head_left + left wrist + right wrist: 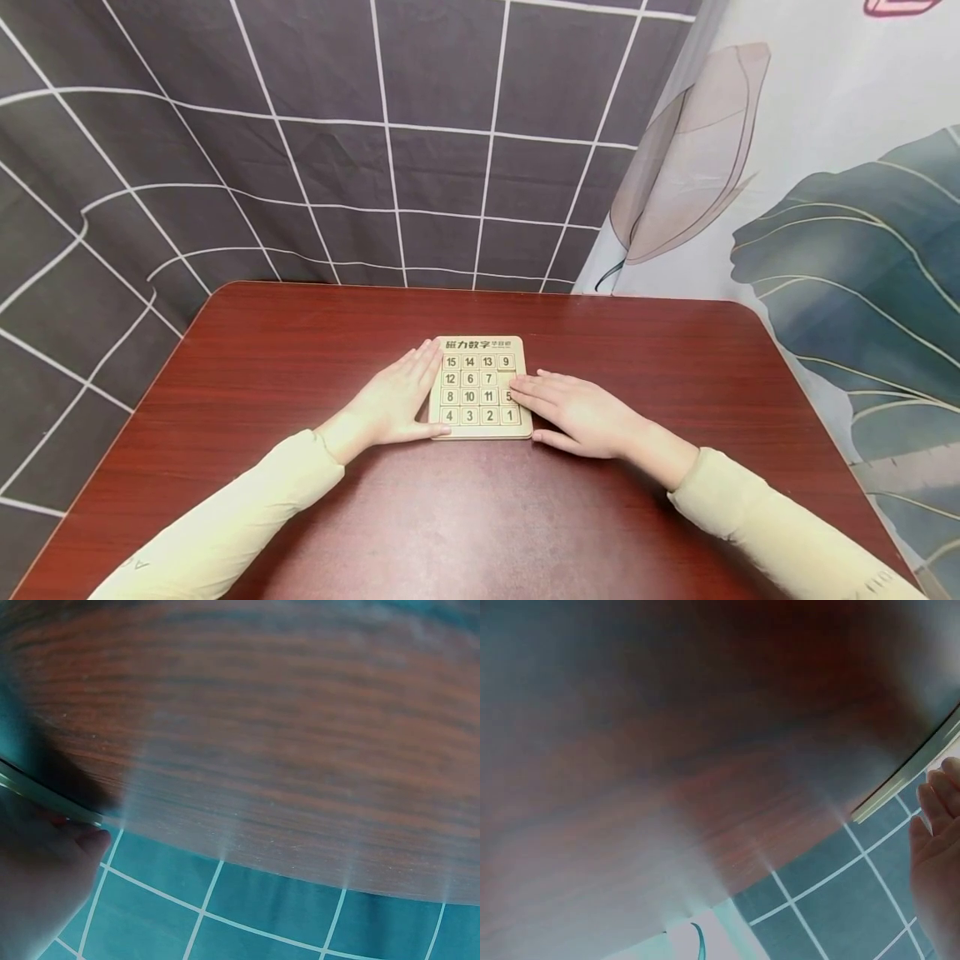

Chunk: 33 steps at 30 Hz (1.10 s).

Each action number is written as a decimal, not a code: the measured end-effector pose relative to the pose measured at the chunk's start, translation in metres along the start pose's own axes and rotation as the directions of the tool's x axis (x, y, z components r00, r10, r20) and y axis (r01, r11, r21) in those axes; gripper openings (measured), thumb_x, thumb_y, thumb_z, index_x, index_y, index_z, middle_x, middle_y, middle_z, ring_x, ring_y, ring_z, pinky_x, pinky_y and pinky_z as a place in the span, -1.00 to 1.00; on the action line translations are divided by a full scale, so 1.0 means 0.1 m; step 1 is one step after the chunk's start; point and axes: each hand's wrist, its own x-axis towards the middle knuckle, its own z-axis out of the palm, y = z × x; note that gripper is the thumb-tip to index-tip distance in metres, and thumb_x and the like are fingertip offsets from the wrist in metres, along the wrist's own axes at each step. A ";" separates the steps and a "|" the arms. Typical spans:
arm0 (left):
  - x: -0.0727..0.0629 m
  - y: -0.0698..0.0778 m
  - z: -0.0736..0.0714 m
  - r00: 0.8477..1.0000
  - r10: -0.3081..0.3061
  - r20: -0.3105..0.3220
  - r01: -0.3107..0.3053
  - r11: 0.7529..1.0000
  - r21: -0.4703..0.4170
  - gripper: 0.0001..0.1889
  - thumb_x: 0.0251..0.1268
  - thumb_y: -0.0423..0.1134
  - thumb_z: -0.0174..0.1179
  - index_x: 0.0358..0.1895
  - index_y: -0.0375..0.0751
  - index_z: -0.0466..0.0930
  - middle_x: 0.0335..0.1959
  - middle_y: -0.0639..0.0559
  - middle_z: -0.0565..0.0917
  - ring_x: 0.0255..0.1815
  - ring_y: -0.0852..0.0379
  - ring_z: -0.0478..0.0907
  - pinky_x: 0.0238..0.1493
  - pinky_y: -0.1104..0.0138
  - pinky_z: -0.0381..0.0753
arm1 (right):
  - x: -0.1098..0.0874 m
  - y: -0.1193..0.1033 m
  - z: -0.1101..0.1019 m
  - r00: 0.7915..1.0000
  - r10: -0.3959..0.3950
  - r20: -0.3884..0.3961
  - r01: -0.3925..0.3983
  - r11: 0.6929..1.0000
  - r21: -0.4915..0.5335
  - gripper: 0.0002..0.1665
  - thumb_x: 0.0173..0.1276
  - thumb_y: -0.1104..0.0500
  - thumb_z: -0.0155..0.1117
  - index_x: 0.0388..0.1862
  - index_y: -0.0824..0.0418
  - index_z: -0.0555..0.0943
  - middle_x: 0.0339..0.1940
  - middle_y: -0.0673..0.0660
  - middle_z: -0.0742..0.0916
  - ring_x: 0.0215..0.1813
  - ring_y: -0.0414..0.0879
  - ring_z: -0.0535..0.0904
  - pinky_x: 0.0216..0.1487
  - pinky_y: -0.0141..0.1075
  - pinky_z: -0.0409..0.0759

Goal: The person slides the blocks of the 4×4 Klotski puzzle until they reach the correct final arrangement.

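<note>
A pale wooden number sliding puzzle point(480, 431) lies on the dark red table, its numbered tiles in rows inside a frame. My left hand point(396, 398) lies along its left side, fingers stretched up the edge and thumb at the lower left corner. From the right, my right hand point(588, 414) reaches in with straight fingers. Its fingertips touch the 5 tile point(507, 397) and partly cover it. A gap shows under the 9 tile point(506, 362), right of the 7 tile point(489, 378). Both wrist views show the board only as a thin edge beside each hand.
The reddish wood table point(315, 333) has rounded far corners. Behind it hangs a dark grey cloth point(442, 83) with a white grid. A white curtain point(817, 108) with leaf prints hangs at the right. Pale sleeves point(232, 508) cover both forearms.
</note>
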 end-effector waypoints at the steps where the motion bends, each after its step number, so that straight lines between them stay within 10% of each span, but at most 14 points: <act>1: 0.00 0.00 0.00 1.000 0.001 0.000 -0.001 1.000 -0.002 0.19 0.34 0.44 0.19 0.64 -0.56 0.07 0.71 -0.43 0.08 0.76 -0.28 0.07 0.76 0.01 0.18 | 0.02 0.02 0.00 1.000 0.013 0.006 -0.013 1.000 0.000 -0.26 0.54 -0.08 0.32 0.55 0.26 0.49 0.57 0.17 0.57 0.60 0.05 0.48 0.61 0.06 0.47; 17: -0.01 0.00 -0.03 1.000 0.006 -0.005 -0.006 1.000 -0.007 0.20 0.34 0.44 0.18 0.64 -0.56 0.06 0.71 -0.43 0.10 0.76 -0.28 0.07 0.76 0.01 0.18 | 0.28 0.27 0.04 0.992 0.105 0.075 -0.104 0.994 -0.015 -0.23 0.59 -0.12 0.24 0.58 0.31 0.44 0.63 0.21 0.50 0.64 0.10 0.42 0.71 0.07 0.31; 33: 0.00 -0.01 -0.02 1.000 0.005 -0.003 -0.005 1.000 -0.001 0.20 0.34 0.45 0.19 0.64 -0.56 0.06 0.71 -0.43 0.09 0.76 -0.28 0.07 0.76 0.01 0.16 | 0.09 0.08 0.02 0.996 0.053 0.070 -0.051 0.998 -0.024 -0.25 0.57 -0.11 0.26 0.57 0.26 0.47 0.61 0.18 0.53 0.63 0.08 0.45 0.67 0.02 0.39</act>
